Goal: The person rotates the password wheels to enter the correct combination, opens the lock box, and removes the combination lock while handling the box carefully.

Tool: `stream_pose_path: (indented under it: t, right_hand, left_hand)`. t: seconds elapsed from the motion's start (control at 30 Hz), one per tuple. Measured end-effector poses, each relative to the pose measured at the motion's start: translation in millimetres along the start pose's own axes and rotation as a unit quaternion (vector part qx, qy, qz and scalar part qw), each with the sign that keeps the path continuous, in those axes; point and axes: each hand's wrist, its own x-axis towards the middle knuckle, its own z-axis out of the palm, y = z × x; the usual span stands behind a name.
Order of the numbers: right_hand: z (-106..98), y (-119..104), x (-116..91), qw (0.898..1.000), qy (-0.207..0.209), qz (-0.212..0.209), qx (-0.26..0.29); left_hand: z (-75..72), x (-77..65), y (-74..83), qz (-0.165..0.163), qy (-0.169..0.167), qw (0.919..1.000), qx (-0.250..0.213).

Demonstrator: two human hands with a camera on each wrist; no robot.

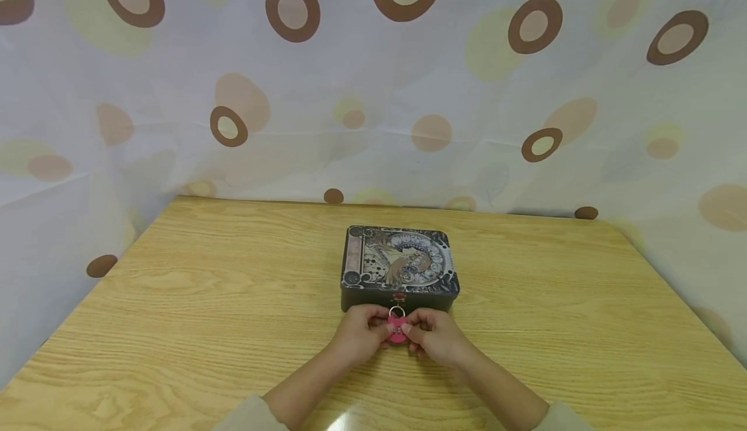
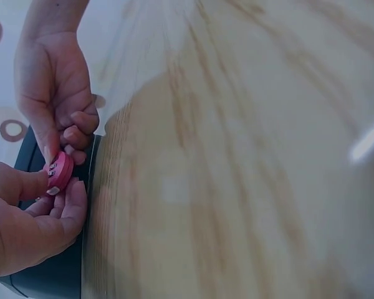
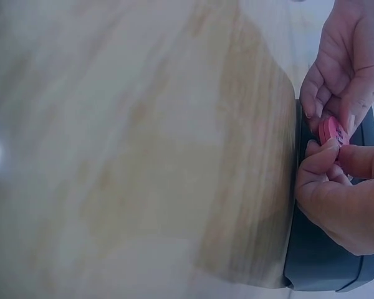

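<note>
A pink combination padlock [image 1: 397,330] with a silver shackle [image 1: 397,312] is at the front of a dark tin box [image 1: 403,259] with a printed lid. The shackle stands up by the reddish clasp [image 1: 399,297] on the box's front. My left hand [image 1: 360,334] pinches the padlock's left side between thumb and fingers. On its right side my right hand [image 1: 439,336] pinches it too, thumb over the number dials. In the left wrist view the padlock [image 2: 60,172] shows its dials between both thumbs. The right wrist view has the padlock [image 3: 332,131] partly hidden by fingers.
The box stands on a wood-grain table [image 1: 233,275], its lid down. Behind and beside the table hangs a pale curtain [image 1: 362,94] with brown and yellow rounds. A bright reflection [image 1: 341,420] lies at the table's near edge.
</note>
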Motion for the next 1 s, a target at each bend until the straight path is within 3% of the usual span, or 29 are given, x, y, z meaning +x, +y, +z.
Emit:
stream_pose_path:
  t: [0.37,0.7,1.0]
  right_hand:
    - [-4,9,5,0.999,-0.016,-0.029,0.032]
    - [0,-3,-1,1.0,0.002,0.005,0.008]
    - [0,-4,-2,1.0,0.007,0.01,0.005]
  left_hand:
    - [0.1,0.8,-4.0,0.041,0.008,0.9982,0.043]
    - [1.3,0.7,-3.6,0.029,0.023,0.9985,0.04]
    - [2.7,1.5,-3.2,0.017,0.024,0.9992,0.027]
